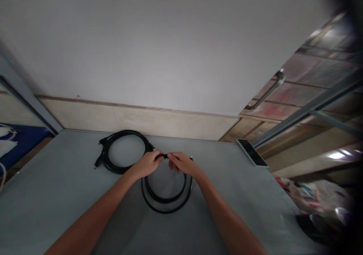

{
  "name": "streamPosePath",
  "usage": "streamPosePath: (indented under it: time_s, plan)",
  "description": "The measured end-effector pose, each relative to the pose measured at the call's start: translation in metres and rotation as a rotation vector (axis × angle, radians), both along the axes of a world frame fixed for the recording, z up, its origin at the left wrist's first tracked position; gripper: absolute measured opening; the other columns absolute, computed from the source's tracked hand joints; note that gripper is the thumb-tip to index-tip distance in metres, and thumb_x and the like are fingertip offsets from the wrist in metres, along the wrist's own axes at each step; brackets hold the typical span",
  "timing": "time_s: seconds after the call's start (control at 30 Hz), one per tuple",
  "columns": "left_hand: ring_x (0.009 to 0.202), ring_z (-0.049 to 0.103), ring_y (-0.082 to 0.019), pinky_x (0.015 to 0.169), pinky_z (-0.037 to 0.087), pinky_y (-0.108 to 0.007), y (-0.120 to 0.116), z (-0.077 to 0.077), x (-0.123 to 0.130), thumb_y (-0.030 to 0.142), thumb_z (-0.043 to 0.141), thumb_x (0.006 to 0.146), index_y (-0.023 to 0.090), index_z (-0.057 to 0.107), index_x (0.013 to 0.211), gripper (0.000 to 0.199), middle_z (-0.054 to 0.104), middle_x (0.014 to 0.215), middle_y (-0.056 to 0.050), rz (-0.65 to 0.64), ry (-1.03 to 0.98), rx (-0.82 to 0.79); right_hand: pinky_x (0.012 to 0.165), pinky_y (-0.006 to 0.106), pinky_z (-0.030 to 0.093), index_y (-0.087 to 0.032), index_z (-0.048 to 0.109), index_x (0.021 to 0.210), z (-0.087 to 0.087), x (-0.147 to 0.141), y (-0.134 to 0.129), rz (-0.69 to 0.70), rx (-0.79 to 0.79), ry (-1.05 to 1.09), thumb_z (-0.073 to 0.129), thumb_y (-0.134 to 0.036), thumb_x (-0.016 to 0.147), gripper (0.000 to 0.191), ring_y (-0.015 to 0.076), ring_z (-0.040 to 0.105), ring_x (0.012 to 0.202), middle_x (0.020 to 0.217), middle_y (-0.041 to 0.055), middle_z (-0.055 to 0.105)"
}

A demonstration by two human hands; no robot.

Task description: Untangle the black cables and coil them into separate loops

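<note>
A coiled black cable hangs in loops below my two hands, over the grey tabletop. My left hand is closed around the top of the coil on its left side. Close beside it, my right hand grips the same coil with thumb and fingers. A short dark stretch of cable shows between the two hands. To the left lies a second coiled black cable, its plug ends sticking out at the left. The fingers partly hide the upper part of the held coil.
The grey tabletop meets a pale wall at the back. A phone lies near its right edge. Metal frame posts rise at the sides. Beyond the right edge are blurred plastic bags; a blue surface is at far left.
</note>
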State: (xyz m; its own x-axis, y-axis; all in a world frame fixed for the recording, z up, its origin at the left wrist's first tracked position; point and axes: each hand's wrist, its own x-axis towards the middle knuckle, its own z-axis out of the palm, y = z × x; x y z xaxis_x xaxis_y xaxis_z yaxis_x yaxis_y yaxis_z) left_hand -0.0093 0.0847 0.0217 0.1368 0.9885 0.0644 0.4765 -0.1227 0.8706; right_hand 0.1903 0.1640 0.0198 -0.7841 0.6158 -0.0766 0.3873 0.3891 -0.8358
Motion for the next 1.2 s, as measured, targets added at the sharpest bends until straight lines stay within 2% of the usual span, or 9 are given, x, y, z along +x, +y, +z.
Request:
streamPosePath:
  time_s: [0.07,0.17,0.33,0.43,0.53,0.7,0.87,1.03,1.2]
  plan:
    - [0.086,0.062,-0.021,0.076,0.045,-0.032,-0.002,-0.001,0.001,0.032,0.05,0.09,0.02,0.053,0.11,0.023,0.067,0.093,-0.007,0.002,-0.049,-0.002,0.048,0.023,0.04,-0.017,0.061,0.075,0.001,-0.001,-0.004,0.044,-0.089,-0.021,0.037,-0.05,0.098,0.046,0.0094,0.049,0.045,0.062,0.0003,0.06]
    - [0.066,0.058,-0.015,0.063,0.044,-0.027,-0.003,-0.004,-0.001,0.033,0.057,0.087,0.021,0.045,0.118,0.035,0.064,0.084,-0.003,0.034,-0.185,-0.046,0.044,0.022,0.035,-0.018,0.062,0.081,0.001,-0.002,-0.004,0.041,-0.151,0.001,0.043,-0.048,0.095,0.039,0.0091,0.045,0.045,0.059,-0.002,0.054]
    - [0.043,0.037,-0.006,0.042,0.03,-0.02,0.004,-0.004,-0.007,0.043,0.059,0.086,0.021,0.048,0.11,0.035,0.046,0.067,0.007,0.124,-0.584,-0.256,0.041,0.02,0.028,-0.018,0.054,0.07,-0.004,-0.001,0.009,-0.289,-0.159,0.219,0.051,-0.052,0.089,0.038,0.008,0.036,0.044,0.052,-0.0053,0.04]
    - [0.049,0.043,-0.006,0.047,0.038,-0.021,0.008,-0.003,-0.011,0.046,0.064,0.082,0.016,0.053,0.092,0.034,0.044,0.066,0.005,0.13,-0.756,-0.292,0.039,0.02,0.023,-0.02,0.048,0.07,-0.009,-0.002,0.014,-0.457,-0.276,0.43,0.055,-0.059,0.084,0.043,0.0066,0.029,0.043,0.053,-0.0074,0.033]
    - [0.053,0.047,-0.008,0.052,0.043,-0.023,0.009,-0.005,-0.013,0.049,0.064,0.082,0.015,0.053,0.087,0.036,0.044,0.065,0.005,0.183,-0.809,-0.296,0.039,0.02,0.023,-0.019,0.047,0.07,-0.01,-0.005,0.014,-0.506,-0.346,0.547,0.059,-0.061,0.081,0.045,0.006,0.028,0.043,0.054,-0.008,0.031]
    - [0.042,0.031,-0.004,0.04,0.025,-0.017,0.008,-0.007,-0.011,0.054,0.057,0.085,0.02,0.049,0.091,0.036,0.036,0.061,0.009,0.253,-0.744,-0.353,0.043,0.022,0.033,-0.017,0.056,0.081,-0.005,-0.002,0.013,-0.36,-0.365,0.45,0.059,-0.055,0.084,0.039,0.0081,0.042,0.044,0.056,-0.0055,0.044]
    - [0.042,0.03,-0.006,0.039,0.022,-0.018,0.003,-0.007,-0.007,0.057,0.053,0.086,0.022,0.048,0.092,0.036,0.036,0.059,0.008,0.137,-0.582,-0.345,0.043,0.02,0.034,-0.017,0.059,0.103,0.005,0.005,0.009,-0.201,-0.491,0.385,0.061,-0.049,0.086,0.036,0.0078,0.042,0.044,0.057,-0.007,0.045]
    - [0.041,0.03,-0.006,0.039,0.023,-0.019,-0.003,-0.003,-0.001,0.059,0.052,0.087,0.022,0.05,0.093,0.037,0.034,0.057,0.009,0.023,-0.521,-0.355,0.038,0.019,0.022,-0.016,0.059,0.091,0.007,0.004,0.0,-0.064,-0.722,0.351,0.058,-0.053,0.088,0.037,0.0039,0.026,0.039,0.055,-0.0088,0.038]
    - [0.043,0.027,-0.004,0.041,0.023,-0.018,-0.002,0.006,-0.004,0.051,0.065,0.082,0.019,0.053,0.09,0.035,0.03,0.058,0.01,0.023,-0.711,-0.432,0.038,0.02,0.016,-0.015,0.058,0.08,0.002,0.005,0.008,-0.18,-0.722,0.485,0.065,-0.051,0.084,0.037,0.0036,0.02,0.037,0.049,-0.0117,0.027]
